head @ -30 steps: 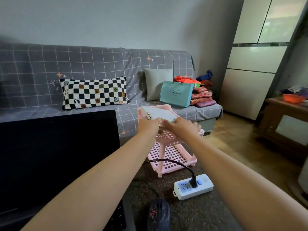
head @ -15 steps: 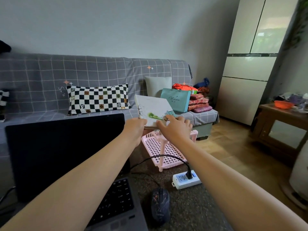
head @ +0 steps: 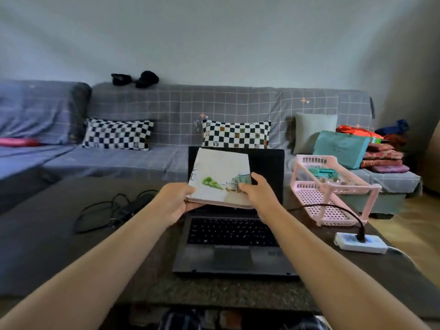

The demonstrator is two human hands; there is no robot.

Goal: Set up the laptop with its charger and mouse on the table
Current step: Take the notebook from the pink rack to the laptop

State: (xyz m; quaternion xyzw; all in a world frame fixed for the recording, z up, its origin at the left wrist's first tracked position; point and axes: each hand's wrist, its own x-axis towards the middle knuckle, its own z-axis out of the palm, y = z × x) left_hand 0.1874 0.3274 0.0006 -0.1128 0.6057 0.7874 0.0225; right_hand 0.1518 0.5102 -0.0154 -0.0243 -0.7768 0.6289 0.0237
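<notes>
While the laptop (head: 234,225) sits open at the near middle of the table (head: 47,246), its screen dark and its keyboard facing the person, the setup looks only partly done. Both hands are busy with something else: the left hand (head: 175,202) grips the near left corner of a notebook (head: 220,178) with a painted cover, and the right hand (head: 256,190) pinches its right edge, thumb on top, so the book hangs tilted just above the hinge and hides part of the screen. To the left of the laptop, a black charger (head: 133,206) lies on the table in a loose tangle of cable, and I cannot tell whether it reaches the machine. At the near right, a white power strip (head: 359,244) carries one black plug, its cord arching toward the laptop past a pink rack (head: 333,189). No mouse shows anywhere in view. Judging from this, the notebook must be put aside, the charger connection confirmed, and the mouse placed.
</notes>
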